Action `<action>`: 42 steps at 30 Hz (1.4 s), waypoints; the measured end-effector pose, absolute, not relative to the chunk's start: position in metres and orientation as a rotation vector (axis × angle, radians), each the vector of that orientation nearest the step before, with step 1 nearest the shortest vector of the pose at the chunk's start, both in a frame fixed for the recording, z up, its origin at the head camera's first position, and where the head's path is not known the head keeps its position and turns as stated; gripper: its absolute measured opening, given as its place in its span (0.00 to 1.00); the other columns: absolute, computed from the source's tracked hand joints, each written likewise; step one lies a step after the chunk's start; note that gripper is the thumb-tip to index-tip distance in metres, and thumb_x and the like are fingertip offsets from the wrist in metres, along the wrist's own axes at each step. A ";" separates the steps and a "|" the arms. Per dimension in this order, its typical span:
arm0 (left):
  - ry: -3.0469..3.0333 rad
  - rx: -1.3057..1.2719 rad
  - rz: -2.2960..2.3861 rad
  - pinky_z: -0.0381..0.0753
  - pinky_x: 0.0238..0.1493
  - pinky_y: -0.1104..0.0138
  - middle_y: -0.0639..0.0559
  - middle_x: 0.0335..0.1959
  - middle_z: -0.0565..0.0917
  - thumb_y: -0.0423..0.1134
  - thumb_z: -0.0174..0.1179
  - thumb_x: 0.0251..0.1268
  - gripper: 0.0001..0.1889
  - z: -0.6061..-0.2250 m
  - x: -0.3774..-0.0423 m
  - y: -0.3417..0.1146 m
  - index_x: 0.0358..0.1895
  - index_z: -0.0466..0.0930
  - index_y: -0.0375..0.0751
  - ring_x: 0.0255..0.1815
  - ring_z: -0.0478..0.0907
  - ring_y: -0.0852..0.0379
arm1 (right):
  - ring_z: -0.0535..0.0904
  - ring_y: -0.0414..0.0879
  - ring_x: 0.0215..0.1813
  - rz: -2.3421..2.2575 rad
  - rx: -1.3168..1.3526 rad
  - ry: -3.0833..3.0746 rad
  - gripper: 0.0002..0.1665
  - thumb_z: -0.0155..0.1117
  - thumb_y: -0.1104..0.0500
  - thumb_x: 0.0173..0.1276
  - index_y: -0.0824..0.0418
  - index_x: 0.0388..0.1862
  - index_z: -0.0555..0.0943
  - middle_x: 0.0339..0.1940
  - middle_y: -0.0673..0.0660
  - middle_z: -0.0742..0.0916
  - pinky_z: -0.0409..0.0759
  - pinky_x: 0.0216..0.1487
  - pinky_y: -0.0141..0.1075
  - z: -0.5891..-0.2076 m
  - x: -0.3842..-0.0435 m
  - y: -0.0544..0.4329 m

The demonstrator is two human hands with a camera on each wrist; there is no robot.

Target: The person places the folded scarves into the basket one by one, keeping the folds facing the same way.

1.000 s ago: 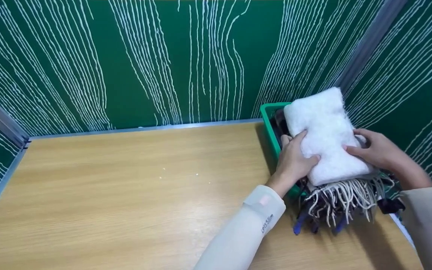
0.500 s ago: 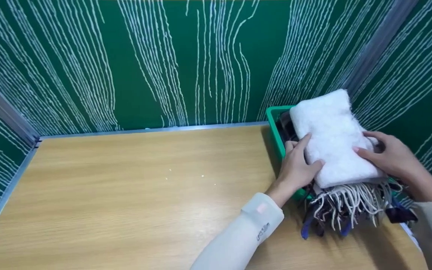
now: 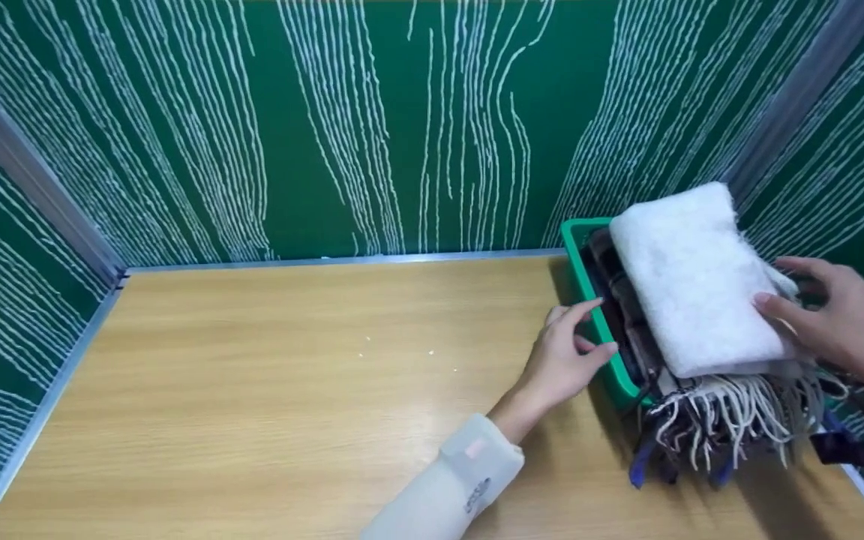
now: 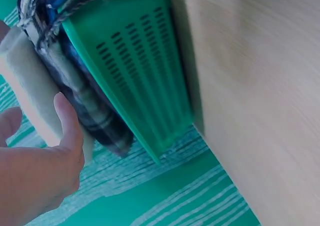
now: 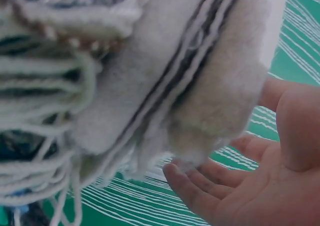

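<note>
A folded white fluffy scarf (image 3: 702, 277) with long cream fringe (image 3: 736, 412) lies on top of a green basket (image 3: 622, 381), over dark plaid folded cloth (image 3: 631, 304). My left hand (image 3: 558, 361) hovers at the basket's left rim, apart from the scarf, thumb and fingers spread with nothing between them. At the scarf's right edge is my right hand (image 3: 844, 315), its thumb tip against the white cloth. The right wrist view shows that hand's fingers (image 5: 200, 186) loosely bent beside the layered edge, not closed round it.
The basket stands on a wooden table (image 3: 289, 412) in the back right corner, close to green walls (image 3: 312, 135) with white wavy lines. Fringe and blue ends (image 3: 638, 466) hang over its front. Small white specks (image 3: 432, 352) dot the table.
My left hand has let go of the white scarf and drawn back left to the basket's rim. The right hand has loosened and shifted slightly outward. The whole scene has slid right in the view.
</note>
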State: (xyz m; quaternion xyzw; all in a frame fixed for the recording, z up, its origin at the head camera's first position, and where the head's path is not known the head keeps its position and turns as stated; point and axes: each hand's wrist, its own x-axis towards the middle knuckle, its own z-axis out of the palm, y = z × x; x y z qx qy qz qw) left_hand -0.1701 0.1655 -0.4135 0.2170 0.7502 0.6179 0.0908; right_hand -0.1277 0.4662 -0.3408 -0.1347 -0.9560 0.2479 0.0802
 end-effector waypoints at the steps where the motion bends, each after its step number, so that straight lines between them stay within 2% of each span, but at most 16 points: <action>1: 2.227 0.643 1.843 0.81 0.42 0.77 0.51 0.64 0.75 0.36 0.67 0.75 0.29 -0.416 -0.170 0.160 0.76 0.73 0.49 0.43 0.77 0.69 | 0.62 0.87 0.68 0.733 -0.397 -2.846 0.42 0.56 0.48 0.83 0.73 0.82 0.57 0.75 0.86 0.60 0.71 0.59 0.76 -0.341 -0.128 0.464; 5: 2.215 0.607 1.887 0.83 0.44 0.75 0.48 0.65 0.76 0.36 0.66 0.75 0.28 -0.424 -0.173 0.139 0.75 0.74 0.48 0.47 0.79 0.65 | 0.64 0.86 0.67 0.722 -0.362 -2.800 0.38 0.57 0.53 0.83 0.73 0.80 0.61 0.74 0.85 0.63 0.69 0.60 0.77 -0.340 -0.128 0.454; 12: 2.231 0.577 1.984 0.85 0.45 0.72 0.48 0.59 0.79 0.34 0.68 0.71 0.27 -0.432 -0.177 0.106 0.72 0.77 0.44 0.46 0.83 0.61 | 0.67 0.83 0.66 0.706 -0.268 -2.723 0.34 0.60 0.62 0.80 0.75 0.77 0.64 0.70 0.85 0.67 0.69 0.60 0.76 -0.343 -0.128 0.431; 17: 2.244 0.560 2.001 0.85 0.46 0.70 0.47 0.61 0.79 0.35 0.67 0.72 0.27 -0.435 -0.175 0.085 0.73 0.75 0.43 0.48 0.83 0.59 | 0.67 0.83 0.66 0.738 -0.174 -2.683 0.33 0.62 0.65 0.78 0.76 0.76 0.65 0.69 0.83 0.69 0.69 0.61 0.76 -0.345 -0.125 0.413; 27: 2.302 0.514 2.018 0.85 0.53 0.63 0.43 0.63 0.78 0.33 0.66 0.73 0.27 -0.441 -0.172 0.035 0.73 0.74 0.39 0.53 0.82 0.52 | 0.69 0.79 0.67 0.808 -0.055 -2.676 0.33 0.65 0.68 0.74 0.72 0.75 0.68 0.69 0.79 0.72 0.69 0.61 0.77 -0.349 -0.116 0.372; 32: 2.360 0.444 2.053 0.85 0.53 0.59 0.40 0.61 0.78 0.31 0.66 0.71 0.27 -0.444 -0.175 0.006 0.72 0.74 0.36 0.53 0.83 0.48 | 0.70 0.77 0.68 0.868 0.023 -2.673 0.33 0.67 0.66 0.74 0.70 0.75 0.70 0.69 0.76 0.74 0.70 0.60 0.76 -0.356 -0.115 0.354; 38: 2.392 0.367 2.065 0.85 0.54 0.56 0.37 0.63 0.77 0.32 0.64 0.72 0.28 -0.450 -0.177 -0.029 0.73 0.72 0.35 0.55 0.82 0.45 | 0.74 0.70 0.66 0.926 0.142 -2.636 0.32 0.70 0.66 0.73 0.69 0.73 0.73 0.68 0.72 0.78 0.72 0.61 0.71 -0.372 -0.113 0.337; 42: 2.410 0.344 2.049 0.84 0.57 0.54 0.35 0.65 0.75 0.32 0.64 0.74 0.29 -0.454 -0.176 -0.050 0.75 0.70 0.33 0.57 0.81 0.43 | 0.76 0.69 0.65 0.962 0.176 -2.629 0.32 0.71 0.67 0.71 0.68 0.72 0.74 0.66 0.72 0.78 0.74 0.62 0.68 -0.386 -0.113 0.323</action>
